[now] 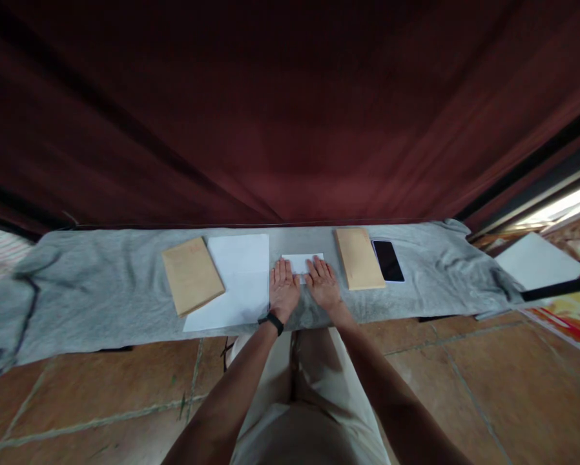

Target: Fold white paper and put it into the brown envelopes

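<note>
A small piece of folded white paper (300,262) lies on the grey cloth in front of me. My left hand (284,287) rests flat on its left part, fingers stretched out, a dark band round the wrist. On the paper's right part lies my right hand (323,283), also flat with fingers extended. Both thumbs come close together near the lower edge. Just left of my left hand are larger white sheets (244,278), partly under a stack of brown envelopes (193,274). To the right of my right hand lies another stack of brown envelopes (360,258).
A phone (388,261) with a dark screen lies beside the right envelopes. The narrow table is covered by a wrinkled grey cloth (110,284). Dark red fabric (290,129) hangs along the far edge. At the far right are a white board (539,260) and a red-and-yellow printed item (573,316).
</note>
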`<state>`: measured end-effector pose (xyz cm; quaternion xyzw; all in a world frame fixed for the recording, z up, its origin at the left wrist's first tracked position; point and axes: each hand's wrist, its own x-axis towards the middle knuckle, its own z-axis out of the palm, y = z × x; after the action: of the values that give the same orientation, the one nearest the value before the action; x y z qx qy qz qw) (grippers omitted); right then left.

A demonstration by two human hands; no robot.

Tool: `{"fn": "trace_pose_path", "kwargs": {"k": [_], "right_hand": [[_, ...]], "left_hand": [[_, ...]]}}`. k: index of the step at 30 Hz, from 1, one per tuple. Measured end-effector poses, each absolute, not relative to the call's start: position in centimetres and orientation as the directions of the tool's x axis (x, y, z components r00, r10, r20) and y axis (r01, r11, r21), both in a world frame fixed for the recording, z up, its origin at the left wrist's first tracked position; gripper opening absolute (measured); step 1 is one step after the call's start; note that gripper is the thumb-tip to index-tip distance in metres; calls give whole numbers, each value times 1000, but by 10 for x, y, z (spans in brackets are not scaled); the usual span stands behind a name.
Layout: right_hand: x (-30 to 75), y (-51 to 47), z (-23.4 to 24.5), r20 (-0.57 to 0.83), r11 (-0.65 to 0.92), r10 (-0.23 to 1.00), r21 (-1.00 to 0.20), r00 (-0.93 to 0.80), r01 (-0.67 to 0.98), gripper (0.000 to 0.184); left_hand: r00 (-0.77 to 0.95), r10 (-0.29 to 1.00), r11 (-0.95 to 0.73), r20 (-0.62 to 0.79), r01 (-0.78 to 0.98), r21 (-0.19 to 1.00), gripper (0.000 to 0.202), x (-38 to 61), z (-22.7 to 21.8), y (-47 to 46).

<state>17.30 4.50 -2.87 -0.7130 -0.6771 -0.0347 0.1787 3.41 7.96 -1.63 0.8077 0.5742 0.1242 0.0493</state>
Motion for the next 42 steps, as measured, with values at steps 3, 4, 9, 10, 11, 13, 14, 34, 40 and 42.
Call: {"fn": "trace_pose_path", "kwargs": {"k": [3, 4, 9, 10, 11, 13, 14, 34, 40, 42], "right_hand": [[173, 45, -31, 308, -54, 944, -203, 116, 978, 52], [173, 46, -31, 313, -66, 941, -202, 128, 977, 52], [171, 45, -33, 347, -114, 921, -192, 176, 975, 52], [171, 45, -34, 352, -120, 918, -193, 183, 974, 53], [171, 45, -35, 356, -125, 915, -196, 190, 973, 53], [171, 45, -35, 358, -129, 913, -202, 196, 971, 54], [171, 45, -35, 354, -132, 914, -206, 199, 970, 54], [168, 47, -35, 289, -257, 911, -158, 293, 954, 59], [168, 46, -33, 284, -250, 910, -208, 303, 946, 58], [169, 46, -32, 284, -248, 907, -236, 311, 940, 55]], "left_hand": [[296, 940, -330, 171, 916, 230, 62, 32, -19, 89], [306, 936, -340, 172, 913, 227, 63, 31, -19, 92], [336, 926, -367, 171, 906, 209, 64, 30, -20, 99], [333, 927, -365, 175, 908, 208, 64, 30, -20, 99], [330, 927, -364, 179, 908, 207, 64, 30, -21, 99], [329, 926, -364, 188, 908, 208, 64, 30, -22, 98], [328, 925, -366, 193, 907, 210, 64, 30, -23, 98], [506, 828, -556, 244, 800, 226, 56, 24, -20, 90], [751, 659, -751, 44, 654, 87, 50, 16, -9, 85], [772, 636, -770, -8, 636, 51, 53, 20, -2, 86]]}}
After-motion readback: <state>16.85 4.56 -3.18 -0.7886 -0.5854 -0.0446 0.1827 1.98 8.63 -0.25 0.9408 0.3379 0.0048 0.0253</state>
